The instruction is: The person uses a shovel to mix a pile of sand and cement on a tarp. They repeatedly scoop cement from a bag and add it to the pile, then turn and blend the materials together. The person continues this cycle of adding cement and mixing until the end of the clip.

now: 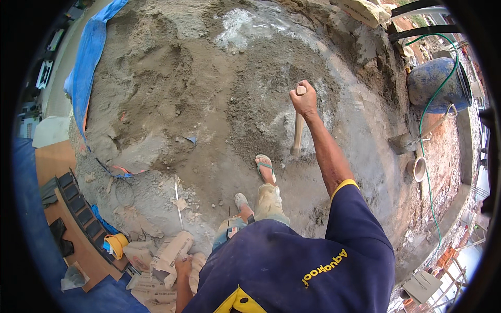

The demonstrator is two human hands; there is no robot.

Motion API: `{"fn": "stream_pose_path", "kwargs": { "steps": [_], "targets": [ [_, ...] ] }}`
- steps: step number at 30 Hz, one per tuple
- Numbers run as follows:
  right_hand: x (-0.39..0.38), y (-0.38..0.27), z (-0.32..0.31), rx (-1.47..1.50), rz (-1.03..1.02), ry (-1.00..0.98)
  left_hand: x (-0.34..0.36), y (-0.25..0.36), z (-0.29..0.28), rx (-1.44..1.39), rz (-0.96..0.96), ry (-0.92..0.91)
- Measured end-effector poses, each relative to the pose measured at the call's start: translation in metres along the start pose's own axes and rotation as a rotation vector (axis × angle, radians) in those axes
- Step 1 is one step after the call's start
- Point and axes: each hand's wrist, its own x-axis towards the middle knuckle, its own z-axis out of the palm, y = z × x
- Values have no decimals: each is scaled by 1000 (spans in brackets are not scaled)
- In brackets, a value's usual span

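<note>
My right hand [303,99] is closed around the top of a wooden tool handle [298,128], which stands nearly upright over the grey mix. The tool's lower end meets the mix, and I cannot make out its head. At the lower left, my left hand [183,266] has its fingers curled at the edge of a brown paper sack [175,250]. Several more such sacks lie bunched around it, partly under my arm. A broad heap of damp sand [162,83] spreads ahead of my sandalled feet, with pale powder [250,26] at its far side.
A blue tarp [91,57] edges the heap on the left. Boards [78,229] and a yellow container [116,244] stand near the sacks. On the right are a blue drum [436,86], a green hose [425,112], a shovel [404,143] and a small round pot [417,169].
</note>
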Motion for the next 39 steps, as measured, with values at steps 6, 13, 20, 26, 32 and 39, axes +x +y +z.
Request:
{"fn": "stream_pose_path", "kwargs": {
  "steps": [6, 13, 20, 26, 32, 39],
  "targets": [
    [16, 3, -1, 195, 56, 10, 18, 77, 32, -13, 136, -161],
    [39, 1, 28, 502, 178, 481, 84, 121, 42, -62, 198, -234],
    [-19, 52, 73, 591, 471, 538, 225, 165, 77, 128, 253, -272],
    [-19, 53, 74, -449, 298, -18, 290, 232, 82, -377, 316, -55],
    [13, 19, 69, -1189, 26, -854, 289, 297, 136, -140, 177, -181],
    [16, 69, 71, -1189, 29, -920, 236, 410, 254, -50, 386, -209]
  ]
}}
